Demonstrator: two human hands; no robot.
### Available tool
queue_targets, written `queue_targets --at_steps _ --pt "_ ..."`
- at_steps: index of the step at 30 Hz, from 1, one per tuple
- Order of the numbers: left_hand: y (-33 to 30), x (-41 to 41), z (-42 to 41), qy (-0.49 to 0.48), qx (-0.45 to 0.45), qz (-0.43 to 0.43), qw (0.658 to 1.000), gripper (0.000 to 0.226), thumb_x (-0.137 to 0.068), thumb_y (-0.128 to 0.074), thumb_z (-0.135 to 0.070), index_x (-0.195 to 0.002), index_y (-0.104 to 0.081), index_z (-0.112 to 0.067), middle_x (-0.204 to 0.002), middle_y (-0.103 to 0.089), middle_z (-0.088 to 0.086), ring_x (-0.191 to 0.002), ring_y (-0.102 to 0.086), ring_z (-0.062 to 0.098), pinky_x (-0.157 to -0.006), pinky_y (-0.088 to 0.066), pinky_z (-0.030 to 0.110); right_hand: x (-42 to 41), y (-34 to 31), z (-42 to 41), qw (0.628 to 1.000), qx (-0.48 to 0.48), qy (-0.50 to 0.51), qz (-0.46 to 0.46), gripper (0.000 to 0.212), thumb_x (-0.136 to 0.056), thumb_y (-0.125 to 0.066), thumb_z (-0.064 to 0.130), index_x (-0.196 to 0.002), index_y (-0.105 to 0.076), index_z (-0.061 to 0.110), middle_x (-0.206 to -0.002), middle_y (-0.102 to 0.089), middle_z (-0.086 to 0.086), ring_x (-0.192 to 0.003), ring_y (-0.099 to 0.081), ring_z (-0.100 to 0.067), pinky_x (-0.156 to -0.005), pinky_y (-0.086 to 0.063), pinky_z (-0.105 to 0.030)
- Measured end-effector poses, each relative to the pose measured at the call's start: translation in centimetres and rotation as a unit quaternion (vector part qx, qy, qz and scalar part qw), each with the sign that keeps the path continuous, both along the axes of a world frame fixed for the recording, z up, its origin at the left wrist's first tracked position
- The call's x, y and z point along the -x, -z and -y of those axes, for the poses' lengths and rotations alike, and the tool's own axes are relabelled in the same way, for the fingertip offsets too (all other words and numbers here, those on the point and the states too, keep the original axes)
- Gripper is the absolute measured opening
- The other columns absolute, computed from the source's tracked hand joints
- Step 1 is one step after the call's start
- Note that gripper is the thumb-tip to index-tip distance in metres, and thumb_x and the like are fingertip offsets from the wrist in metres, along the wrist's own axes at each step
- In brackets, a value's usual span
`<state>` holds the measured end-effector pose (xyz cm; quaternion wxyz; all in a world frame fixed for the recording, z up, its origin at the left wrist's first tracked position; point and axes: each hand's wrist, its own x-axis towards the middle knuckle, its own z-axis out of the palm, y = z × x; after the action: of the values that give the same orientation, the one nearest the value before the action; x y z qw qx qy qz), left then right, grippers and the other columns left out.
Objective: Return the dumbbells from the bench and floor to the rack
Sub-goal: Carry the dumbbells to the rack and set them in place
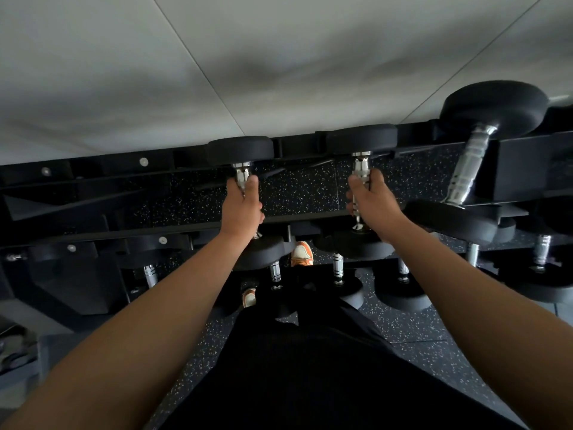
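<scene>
Both hands clamped on dumbbell handles at rack (310, 144) top tier, left hand (243, 209) on left dumbbell (240, 150), right hand (373, 200) on right dumbbell (361, 139); risk: heads miss rails, slip thru onto shoes (302, 254), or pinch fingers vs neighbour dumbbell (471, 162).

On the rack's top tier (93, 178), the stretch left of the left hand (243, 209) lies open. To the right, a larger dumbbell (474, 162) sits just beside the right hand (376, 201), crowding that side. Between the hands a gap stays free. The lower tier is packed with dumbbells (338, 268).
</scene>
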<state>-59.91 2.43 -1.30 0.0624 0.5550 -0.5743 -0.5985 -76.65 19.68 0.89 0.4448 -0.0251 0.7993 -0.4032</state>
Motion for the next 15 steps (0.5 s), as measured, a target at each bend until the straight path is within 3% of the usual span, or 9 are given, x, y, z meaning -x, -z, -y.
queue_targets --at_steps 6,8,10,12,15 --pt "0.4 -0.6 0.0 0.024 0.008 0.021 0.999 0.038 -0.102 -0.045 -0.046 -0.120 -0.041 -0.013 -0.074 -0.049 0.004 -0.055 -0.048 0.016 -0.052 -0.048 0.031 -0.9 -0.6 -0.4 0.994 -0.067 -0.058 -0.057 0.053 -0.104 -0.041 0.041 -0.150 -0.029 0.019 -0.102 -0.065 -0.007 -0.079 -0.061 -0.016 -0.071 -0.054 -0.041" --pt "0.4 -0.9 0.0 0.043 0.025 0.037 0.998 0.041 -0.102 -0.044 -0.047 -0.124 -0.041 -0.013 -0.073 -0.051 0.001 -0.057 -0.051 0.016 -0.062 -0.051 0.039 -1.4 -0.9 -0.6 0.992 -0.078 -0.069 -0.075 0.057 -0.102 -0.042 0.044 -0.152 -0.026 0.021 -0.104 -0.065 -0.003 -0.078 -0.062 -0.016 -0.068 -0.053 -0.037" --pt "0.4 -1.3 -0.3 0.074 0.053 0.058 0.994 0.047 -0.101 -0.041 -0.048 -0.131 -0.039 -0.012 -0.077 -0.055 0.000 -0.064 -0.056 0.016 -0.070 -0.054 0.042 -1.8 -1.2 -0.6 0.990 -0.086 -0.074 -0.086 0.064 -0.099 -0.044 0.049 -0.154 -0.023 0.024 -0.122 -0.063 -0.005 -0.092 -0.065 -0.021 -0.080 -0.055 -0.043" --pt "-0.2 -2.2 -0.9 0.113 0.069 0.071 0.989 0.049 -0.101 -0.039 -0.047 -0.135 -0.038 -0.012 -0.079 -0.058 0.000 -0.067 -0.059 0.018 -0.064 -0.051 0.036 -2.8 -1.8 -0.9 0.986 -0.109 -0.082 -0.092 0.073 -0.098 -0.045 0.053 -0.158 -0.014 0.026 -0.145 -0.051 -0.008 -0.117 -0.060 -0.029 -0.097 -0.050 -0.051" --pt "-1.0 -3.5 -1.6 0.152 0.109 0.078 0.979 0.055 -0.097 -0.038 -0.052 -0.138 -0.037 -0.015 -0.094 -0.063 0.008 -0.081 -0.065 0.027 -0.071 -0.053 0.039 -4.6 -2.7 -1.0 0.981 -0.123 -0.094 -0.117 0.073 -0.099 -0.044 0.053 -0.159 -0.012 0.027 -0.159 -0.034 -0.010 -0.133 -0.049 -0.033 -0.105 -0.044 -0.053"
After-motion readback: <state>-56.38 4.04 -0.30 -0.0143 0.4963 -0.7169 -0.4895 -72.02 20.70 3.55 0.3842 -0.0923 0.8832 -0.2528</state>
